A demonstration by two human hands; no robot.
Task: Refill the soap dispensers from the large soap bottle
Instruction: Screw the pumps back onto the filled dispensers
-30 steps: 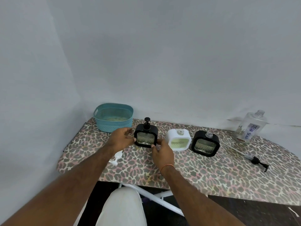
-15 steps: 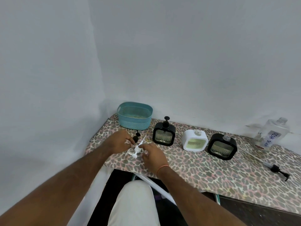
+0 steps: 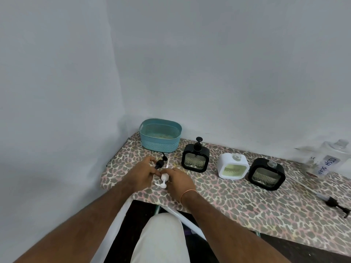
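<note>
Both hands have left the capped black dispenser (image 3: 195,158) for loose pumps at centre frame: right hand (image 3: 179,180) pinches the white pump (image 3: 163,179), left hand (image 3: 143,172) holds the black pump (image 3: 160,163). White dispenser (image 3: 233,166) and second black dispenser (image 3: 266,173) stand uncapped, seemingly filled; the soap bottle (image 3: 329,160) sits far right.

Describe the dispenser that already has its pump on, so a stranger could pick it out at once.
Start at the teal basket in the back left corner of the leopard-print board. Just right of it stands the first of three square dispensers, a black dispenser with a clear window. It alone carries a black pump on top; the white dispenser and the other black one have bare open necks.
</note>
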